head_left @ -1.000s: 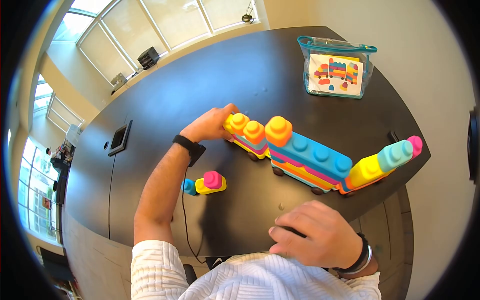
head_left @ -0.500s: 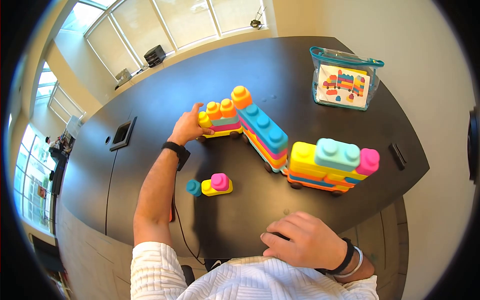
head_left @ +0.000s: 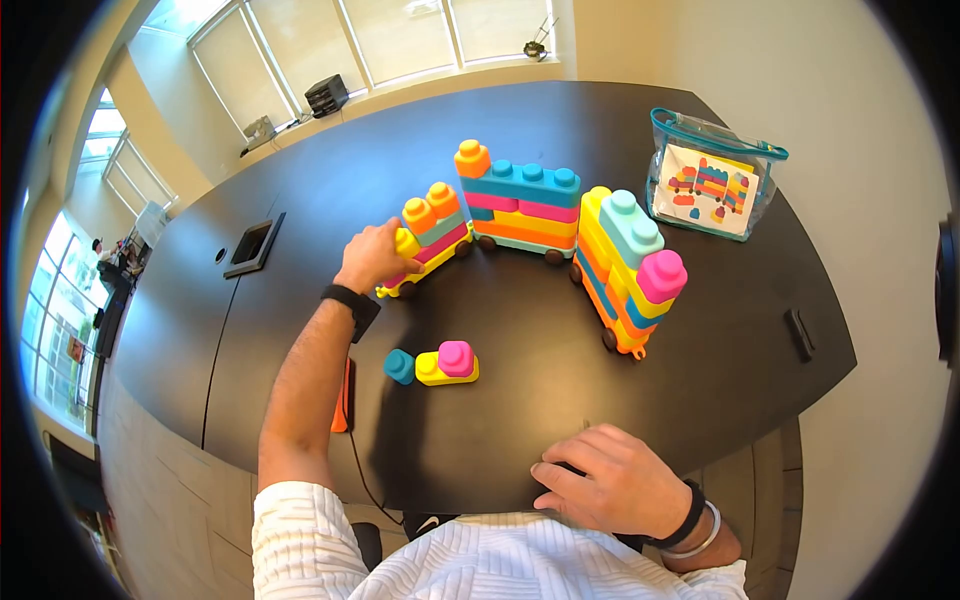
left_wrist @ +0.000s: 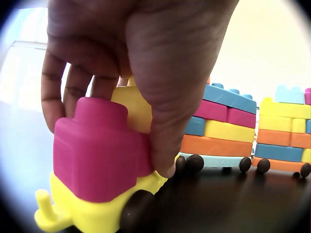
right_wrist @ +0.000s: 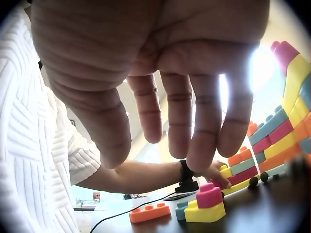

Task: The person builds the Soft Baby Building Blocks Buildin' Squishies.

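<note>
A toy train of stacking blocks stands curved across the dark table [head_left: 520, 430]. My left hand [head_left: 372, 258] grips the yellow-based end car [head_left: 442, 246] at its left end. In the left wrist view, the thumb and fingers of that hand straddle the car beside a magenta block [left_wrist: 97, 150]. Behind it comes the middle car [head_left: 525, 205], topped with blue and one orange block. A third car [head_left: 608, 250] in yellow, aqua and magenta angles toward me. My right hand [head_left: 615, 480] hovers at the near table edge, fingers relaxed and holding nothing.
Before the train lie a teal block [head_left: 399, 366] and a yellow block [head_left: 428, 371] carrying a magenta one [head_left: 456, 358]. An orange block [right_wrist: 149, 212] sits by my left forearm, near a cable [head_left: 362, 475]. A clear bag [head_left: 710, 228] and a black object [head_left: 800, 335] are to the right.
My left hand has drawn the end car left and toward me, and the train has swung from a slanting line into an arc. My right hand stays near the table edge.
</note>
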Motion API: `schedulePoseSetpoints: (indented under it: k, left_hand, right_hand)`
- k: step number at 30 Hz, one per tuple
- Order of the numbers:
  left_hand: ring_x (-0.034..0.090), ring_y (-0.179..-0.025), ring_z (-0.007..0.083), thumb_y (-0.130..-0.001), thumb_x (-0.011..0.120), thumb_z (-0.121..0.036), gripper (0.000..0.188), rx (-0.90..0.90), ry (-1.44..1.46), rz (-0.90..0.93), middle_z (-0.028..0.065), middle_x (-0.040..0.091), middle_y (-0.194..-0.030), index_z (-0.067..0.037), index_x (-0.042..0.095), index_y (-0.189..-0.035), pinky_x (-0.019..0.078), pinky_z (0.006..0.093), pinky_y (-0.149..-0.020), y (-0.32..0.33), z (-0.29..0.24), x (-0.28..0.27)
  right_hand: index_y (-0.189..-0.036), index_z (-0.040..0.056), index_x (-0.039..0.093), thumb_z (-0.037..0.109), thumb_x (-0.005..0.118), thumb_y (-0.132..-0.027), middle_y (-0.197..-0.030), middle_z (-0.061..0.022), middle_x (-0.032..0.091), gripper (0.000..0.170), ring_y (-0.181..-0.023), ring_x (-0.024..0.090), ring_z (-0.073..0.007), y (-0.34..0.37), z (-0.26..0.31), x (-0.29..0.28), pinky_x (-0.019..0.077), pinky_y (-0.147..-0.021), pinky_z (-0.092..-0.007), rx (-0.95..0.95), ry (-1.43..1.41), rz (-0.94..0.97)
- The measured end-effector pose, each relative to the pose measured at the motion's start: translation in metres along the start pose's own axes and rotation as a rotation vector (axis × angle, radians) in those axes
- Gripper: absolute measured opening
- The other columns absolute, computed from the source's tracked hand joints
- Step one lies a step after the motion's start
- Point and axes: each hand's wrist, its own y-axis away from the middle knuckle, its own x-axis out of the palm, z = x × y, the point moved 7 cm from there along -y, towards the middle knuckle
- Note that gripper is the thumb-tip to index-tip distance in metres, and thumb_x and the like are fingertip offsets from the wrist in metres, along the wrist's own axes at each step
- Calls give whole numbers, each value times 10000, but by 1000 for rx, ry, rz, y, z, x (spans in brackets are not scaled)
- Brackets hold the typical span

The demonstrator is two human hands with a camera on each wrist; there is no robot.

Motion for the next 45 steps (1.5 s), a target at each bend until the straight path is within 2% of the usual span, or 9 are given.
schedulePoseSetpoints:
  k: [10, 14, 18, 25, 33, 37, 42, 43, 45]
  left_hand:
    - [763, -1190, 463, -699, 1052, -436, 952, -36, 131, 3, 251, 816, -1227, -98, 651, -1494, 611, 522, -1034, 21, 66, -3]
    - [749, -1196, 477, -704, 1052, -419, 871, -58, 167, -19, 258, 807, -1217, -80, 659, -1403, 609, 537, -1014, 30, 84, 1]
    - [757, -1176, 480, -703, 1057, -425, 863, -77, 148, -29, 251, 812, -1199, -78, 647, -1379, 612, 547, -997, 34, 95, 7]
    - [768, -1158, 476, -710, 1057, -434, 852, -165, 169, -22, 240, 817, -1186, -83, 620, -1352, 614, 551, -983, 44, 114, 14]
    - [781, -1149, 458, -747, 1044, -387, 814, -156, 170, -21, 221, 818, -1191, -109, 599, -1369, 624, 546, -985, 53, 122, 14]
    - [758, -1232, 442, -752, 1044, -315, 877, -160, 233, 51, 236, 793, -1288, -92, 584, -1464, 607, 528, -1042, 61, 126, 19]
    - [680, -1341, 452, -807, 1008, -265, 1011, -17, 110, -389, 222, 705, -1441, -18, 483, -1635, 537, 489, -1169, 124, 99, -20]
    - [697, -1294, 447, -833, 998, -291, 895, 4, 88, -462, 186, 702, -1419, -48, 555, -1571, 562, 503, -1118, 144, 90, -29]
    - [700, -1284, 439, -830, 1001, -309, 867, -65, 161, -323, 181, 698, -1409, -61, 577, -1544, 570, 507, -1093, 174, 83, -28]
  right_hand:
    - [-1194, 100, 747, 333, 880, -938, -1121, -60, 737, 370, -1016, 740, -278, 1, -25, -4, 592, -878, -413, 116, 40, -20]
    - [-1343, 49, 717, 303, 922, -922, -1284, -165, 757, 532, -1179, 739, -383, 2, -93, -4, 614, -1020, -469, 263, 55, -122]
    - [-1596, -15, 542, 287, 941, -927, -1556, -260, 650, 836, -1319, 710, -432, -4, -173, 15, 585, -1126, -480, 465, -188, 12]
    - [-1652, -51, 478, 339, 931, -937, -1723, -318, 500, 932, -1593, 503, -477, 1, -218, 5, 438, -1320, -503, 615, 48, 42]
    - [-1579, -10, 576, 375, 929, -945, -1635, -258, 572, 821, -1451, 623, -452, -2, -173, 12, 546, -1199, -500, 412, -43, 155]
    - [-1552, 6, 609, 373, 933, -940, -1610, -237, 600, 784, -1383, 668, -445, 2, -159, 0, 576, -1149, -493, 444, -57, 142]
    - [-1471, 15, 675, 309, 952, -918, -1458, -205, 717, 684, -1255, 727, -433, 9, -139, -7, 620, -1045, -466, 366, -117, 71]
    - [-1430, 14, 700, 292, 968, -898, -1397, -195, 752, 657, -1201, 750, -425, 10, -135, -9, 634, -1007, -456, 346, -127, 32]
    - [-1407, 12, 713, 295, 971, -892, -1376, -190, 762, 641, -1188, 756, -421, 13, -130, -8, 636, -999, -455, 343, -123, 27]
